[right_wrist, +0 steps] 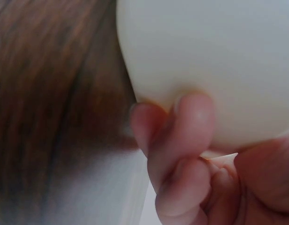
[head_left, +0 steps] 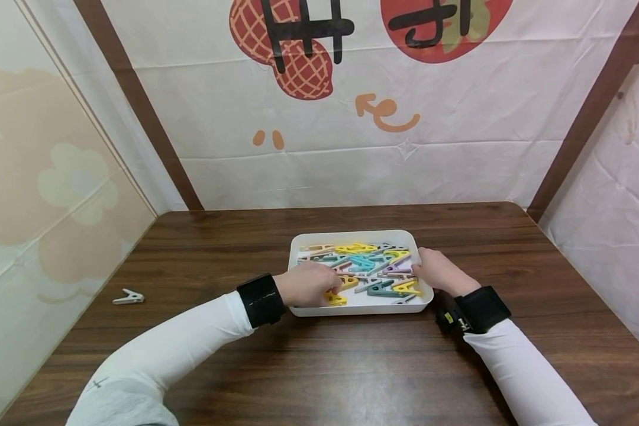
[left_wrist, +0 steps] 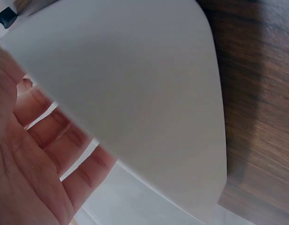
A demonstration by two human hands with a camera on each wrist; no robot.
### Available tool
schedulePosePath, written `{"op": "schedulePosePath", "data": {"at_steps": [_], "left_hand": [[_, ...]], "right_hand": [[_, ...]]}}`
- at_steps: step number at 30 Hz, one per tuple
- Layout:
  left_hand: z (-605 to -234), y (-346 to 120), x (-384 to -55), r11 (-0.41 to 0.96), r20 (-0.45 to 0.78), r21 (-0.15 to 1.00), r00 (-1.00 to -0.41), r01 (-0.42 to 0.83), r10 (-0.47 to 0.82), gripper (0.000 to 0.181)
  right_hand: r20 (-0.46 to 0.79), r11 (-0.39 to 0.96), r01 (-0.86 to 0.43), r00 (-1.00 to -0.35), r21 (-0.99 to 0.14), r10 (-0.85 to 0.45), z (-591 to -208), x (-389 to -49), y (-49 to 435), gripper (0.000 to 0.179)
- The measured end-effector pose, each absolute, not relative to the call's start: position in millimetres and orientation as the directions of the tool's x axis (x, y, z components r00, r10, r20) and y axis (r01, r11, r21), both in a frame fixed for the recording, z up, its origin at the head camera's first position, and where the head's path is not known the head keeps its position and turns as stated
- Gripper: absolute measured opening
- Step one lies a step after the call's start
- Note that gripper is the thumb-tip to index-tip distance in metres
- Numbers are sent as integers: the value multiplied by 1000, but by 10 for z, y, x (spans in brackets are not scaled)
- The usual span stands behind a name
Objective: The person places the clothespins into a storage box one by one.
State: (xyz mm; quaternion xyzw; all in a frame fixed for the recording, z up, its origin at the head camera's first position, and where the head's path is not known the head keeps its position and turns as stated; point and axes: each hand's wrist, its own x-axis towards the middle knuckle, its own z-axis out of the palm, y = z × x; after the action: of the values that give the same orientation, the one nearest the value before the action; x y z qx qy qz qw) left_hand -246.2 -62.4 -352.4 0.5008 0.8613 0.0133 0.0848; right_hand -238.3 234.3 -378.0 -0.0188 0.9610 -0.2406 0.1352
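A white rectangular tray [head_left: 359, 310] on the table holds many plastic clothespins [head_left: 362, 260] in yellow, teal, purple, grey and other colours. My left hand [head_left: 310, 284] reaches over the tray's left side, fingertips down at the yellow clothespins [head_left: 336, 299]. In the left wrist view its fingers [left_wrist: 71, 138] pass behind the tray's wall [left_wrist: 135, 84]; I cannot tell whether thumb and forefinger pinch a clothespin. My right hand [head_left: 443, 272] grips the tray's right rim, its curled fingers [right_wrist: 193, 124] against the outer wall [right_wrist: 219, 51].
A single white clothespin [head_left: 129, 296] lies alone on the table's left side. The brown wooden table [head_left: 319, 367] ends at the back against a printed white cloth [head_left: 351, 177], with more cloth at both sides.
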Motion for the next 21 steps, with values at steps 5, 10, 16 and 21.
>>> {"op": "schedulePosePath", "data": {"at_steps": [5,10,16,21], "left_hand": [[-3454,-754,-2412,554,-79,124,-549,823,832,17],[-3382,-1061,-2298,626,18,181,-639,759,769,25],[-3352,-1591,-2237,726,119,248,-764,641,634,23],[-3332,-2164,-2237,800,153,285,-849,528,506,27]], "right_hand": [[-244,880,27,-964,-475,-102,-3788,-2381,2348,44],[-257,881,34,-961,-473,-101,-3802,-2377,2346,45],[-256,883,30,-961,-469,-103,-3802,-2383,2356,46],[-262,883,37,-960,-469,-100,-3790,-2392,2357,46]]}}
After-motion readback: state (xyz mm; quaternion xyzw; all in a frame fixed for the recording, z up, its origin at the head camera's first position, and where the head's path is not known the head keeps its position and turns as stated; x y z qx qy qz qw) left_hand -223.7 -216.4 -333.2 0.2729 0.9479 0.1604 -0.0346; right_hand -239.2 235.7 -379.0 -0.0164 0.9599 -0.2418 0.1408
